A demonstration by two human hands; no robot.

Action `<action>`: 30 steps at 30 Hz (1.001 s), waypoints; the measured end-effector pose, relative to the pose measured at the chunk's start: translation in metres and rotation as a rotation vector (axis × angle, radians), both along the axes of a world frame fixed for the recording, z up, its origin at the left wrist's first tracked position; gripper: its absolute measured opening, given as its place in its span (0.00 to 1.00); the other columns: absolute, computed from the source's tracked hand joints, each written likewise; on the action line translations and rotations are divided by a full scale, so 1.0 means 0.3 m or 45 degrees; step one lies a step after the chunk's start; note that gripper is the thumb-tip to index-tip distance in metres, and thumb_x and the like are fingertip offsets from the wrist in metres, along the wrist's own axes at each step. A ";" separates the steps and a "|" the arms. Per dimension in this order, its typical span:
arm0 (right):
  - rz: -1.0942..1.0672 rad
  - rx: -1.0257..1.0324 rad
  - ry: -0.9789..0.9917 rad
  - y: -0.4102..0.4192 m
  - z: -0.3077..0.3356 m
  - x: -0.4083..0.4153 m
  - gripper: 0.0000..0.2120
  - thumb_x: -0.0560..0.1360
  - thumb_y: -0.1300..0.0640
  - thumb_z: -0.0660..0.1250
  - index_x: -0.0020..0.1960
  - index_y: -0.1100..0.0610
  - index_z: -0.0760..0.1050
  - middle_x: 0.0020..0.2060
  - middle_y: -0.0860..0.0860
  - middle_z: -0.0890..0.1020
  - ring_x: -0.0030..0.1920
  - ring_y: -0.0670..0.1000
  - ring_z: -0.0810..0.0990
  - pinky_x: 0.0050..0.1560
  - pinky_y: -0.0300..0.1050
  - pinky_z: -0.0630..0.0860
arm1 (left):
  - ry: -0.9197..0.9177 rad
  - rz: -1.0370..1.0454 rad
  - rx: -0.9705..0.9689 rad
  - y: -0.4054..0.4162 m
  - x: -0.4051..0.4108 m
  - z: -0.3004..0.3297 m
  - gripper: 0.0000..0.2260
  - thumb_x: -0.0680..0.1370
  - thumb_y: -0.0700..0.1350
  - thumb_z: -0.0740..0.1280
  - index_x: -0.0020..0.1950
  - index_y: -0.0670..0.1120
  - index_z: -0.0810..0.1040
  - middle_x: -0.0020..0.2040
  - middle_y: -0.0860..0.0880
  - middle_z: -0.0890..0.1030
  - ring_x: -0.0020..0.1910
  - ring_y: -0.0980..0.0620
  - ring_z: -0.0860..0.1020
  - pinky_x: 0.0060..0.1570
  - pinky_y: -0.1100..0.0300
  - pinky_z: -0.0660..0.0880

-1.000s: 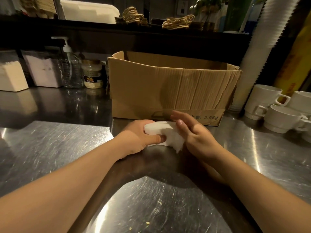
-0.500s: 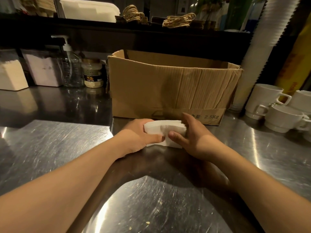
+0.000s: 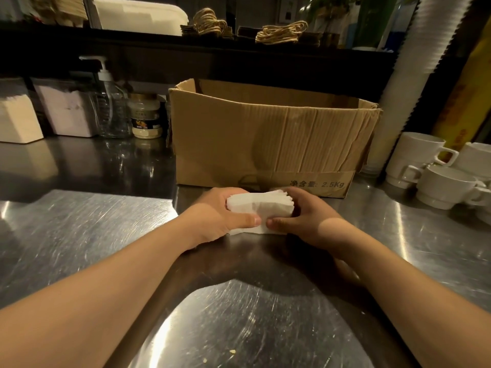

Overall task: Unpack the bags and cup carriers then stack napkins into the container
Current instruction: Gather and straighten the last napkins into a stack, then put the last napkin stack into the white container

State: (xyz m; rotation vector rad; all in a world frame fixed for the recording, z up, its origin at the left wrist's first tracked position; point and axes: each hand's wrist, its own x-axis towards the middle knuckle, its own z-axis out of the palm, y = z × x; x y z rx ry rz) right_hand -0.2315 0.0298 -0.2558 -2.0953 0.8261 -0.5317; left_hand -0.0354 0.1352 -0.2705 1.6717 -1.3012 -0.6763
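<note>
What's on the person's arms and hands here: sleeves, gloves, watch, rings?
Nothing worn that shows. The left hand and right hand are ungloved, and both forearms are bare right up to the frame's lower edge: no sleeve cuffs, no watch, no bracelet. No rings on the fingers that can be seen, though most are hidden. Nails look short and unpainted. Lighting is dim and warm, so fine marks could be missed.

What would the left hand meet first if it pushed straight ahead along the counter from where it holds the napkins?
Most likely the cardboard box. The left hand grips the napkin stack with the right hand, and the box's front wall stands just beyond them on the steel counter. The gap looks short, though depth is unclear.
</note>
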 end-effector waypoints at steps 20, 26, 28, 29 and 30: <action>0.061 0.103 -0.111 -0.030 -0.014 -0.013 0.11 0.73 0.56 0.77 0.51 0.43 0.81 0.42 0.38 0.86 0.43 0.35 0.83 0.40 0.30 0.77 | 0.039 0.016 0.033 0.004 -0.011 0.020 0.11 0.71 0.55 0.78 0.52 0.60 0.83 0.44 0.60 0.85 0.43 0.60 0.81 0.40 0.66 0.77; 0.007 0.358 -0.386 -0.010 -0.010 0.018 0.14 0.73 0.63 0.76 0.57 0.52 0.83 0.49 0.49 0.88 0.52 0.49 0.86 0.56 0.50 0.81 | 0.167 0.099 -0.036 -0.002 -0.012 0.023 0.08 0.72 0.48 0.79 0.49 0.53 0.85 0.45 0.52 0.86 0.47 0.48 0.83 0.47 0.53 0.80; -0.005 0.437 -0.480 -0.001 0.012 0.035 0.14 0.72 0.62 0.76 0.57 0.55 0.83 0.49 0.51 0.88 0.52 0.52 0.86 0.54 0.50 0.82 | 0.280 0.118 -0.034 0.003 -0.003 0.030 0.08 0.72 0.45 0.79 0.49 0.52 0.85 0.45 0.49 0.87 0.48 0.46 0.84 0.49 0.52 0.81; -0.011 0.466 -0.504 0.003 0.031 0.042 0.15 0.71 0.60 0.77 0.57 0.55 0.82 0.49 0.52 0.87 0.52 0.52 0.86 0.52 0.48 0.82 | 0.342 0.110 -0.015 0.008 0.006 0.036 0.09 0.72 0.46 0.79 0.51 0.52 0.85 0.45 0.50 0.87 0.49 0.46 0.84 0.50 0.52 0.80; -0.017 0.495 -0.529 0.006 0.052 0.052 0.16 0.70 0.59 0.77 0.56 0.55 0.82 0.49 0.52 0.87 0.52 0.53 0.86 0.49 0.47 0.82 | 0.374 0.093 0.014 0.015 0.014 0.046 0.11 0.72 0.48 0.79 0.53 0.52 0.85 0.47 0.51 0.87 0.50 0.48 0.84 0.51 0.54 0.81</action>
